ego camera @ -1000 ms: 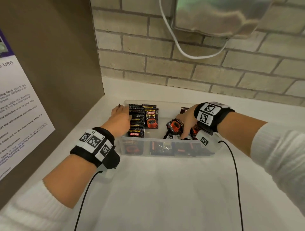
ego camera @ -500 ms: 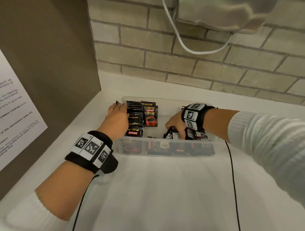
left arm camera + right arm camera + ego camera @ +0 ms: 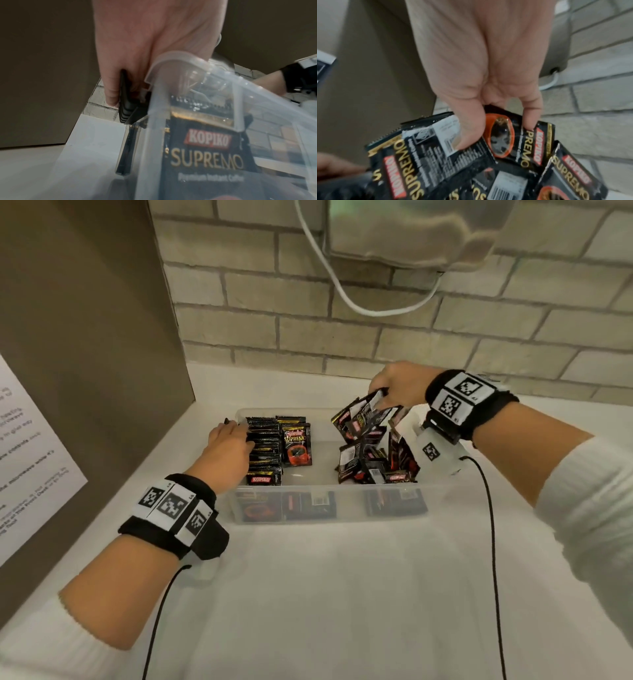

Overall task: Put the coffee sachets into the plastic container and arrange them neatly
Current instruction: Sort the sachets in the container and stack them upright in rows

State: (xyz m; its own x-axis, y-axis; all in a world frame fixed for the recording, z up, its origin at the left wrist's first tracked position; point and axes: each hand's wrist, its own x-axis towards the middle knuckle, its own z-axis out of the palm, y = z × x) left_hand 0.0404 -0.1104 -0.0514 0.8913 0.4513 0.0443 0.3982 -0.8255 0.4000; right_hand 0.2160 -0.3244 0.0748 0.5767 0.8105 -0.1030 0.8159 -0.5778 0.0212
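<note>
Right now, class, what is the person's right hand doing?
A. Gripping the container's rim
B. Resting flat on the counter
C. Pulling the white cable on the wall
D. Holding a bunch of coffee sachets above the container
D: the right hand pinches a bunch of coffee sachets raised over the right side of the plastic container.

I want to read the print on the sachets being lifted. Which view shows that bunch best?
The right wrist view: the lifted sachets fill it, logos readable. The head view shows them small under the right hand. The left wrist view misses them.
</note>
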